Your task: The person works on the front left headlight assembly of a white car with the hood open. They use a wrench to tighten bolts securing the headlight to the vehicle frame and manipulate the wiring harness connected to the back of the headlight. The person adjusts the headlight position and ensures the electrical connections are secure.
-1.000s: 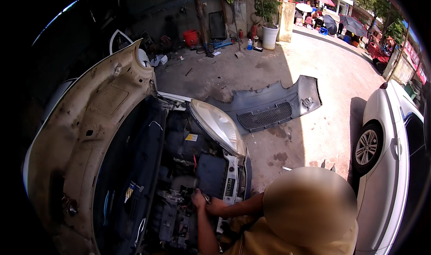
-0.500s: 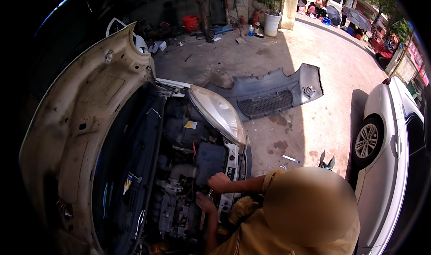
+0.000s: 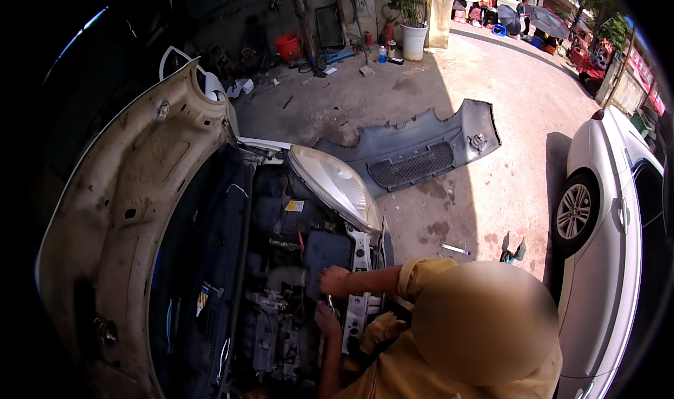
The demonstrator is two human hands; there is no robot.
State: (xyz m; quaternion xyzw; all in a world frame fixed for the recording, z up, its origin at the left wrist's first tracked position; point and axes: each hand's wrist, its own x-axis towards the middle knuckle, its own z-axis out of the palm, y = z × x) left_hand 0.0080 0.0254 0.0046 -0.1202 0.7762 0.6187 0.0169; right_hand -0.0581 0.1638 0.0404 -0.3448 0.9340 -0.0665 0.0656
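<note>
Neither of my hands shows clearly; a dim brownish patch at the lower edge is too dark to make out. Beside me a co-worker in a yellow top (image 3: 393, 371) leans over the open engine bay of a car. That person's upper hand (image 3: 335, 282) is closed near the black box-shaped cover (image 3: 328, 253). Their lower hand (image 3: 327, 319) is just below, by the front crossmember (image 3: 357, 315). Between the two hands glints a slim metal tool (image 3: 331, 301), its kind unclear. A tan glove-like thing (image 3: 382, 329) lies close to the co-worker's body.
The raised hood (image 3: 105, 223) fills the left side. Beyond the headlight (image 3: 337, 181) a detached bumper (image 3: 428, 146) lies on the ground. A white car (image 3: 611, 258) stands at right. Green-handled tools (image 3: 516, 251) and a white pen-like stick (image 3: 456, 249) lie between the cars.
The whole view has shifted slightly. The co-worker's lower hand has moved a little to the right, under the upper hand, which stays near the black cover.
</note>
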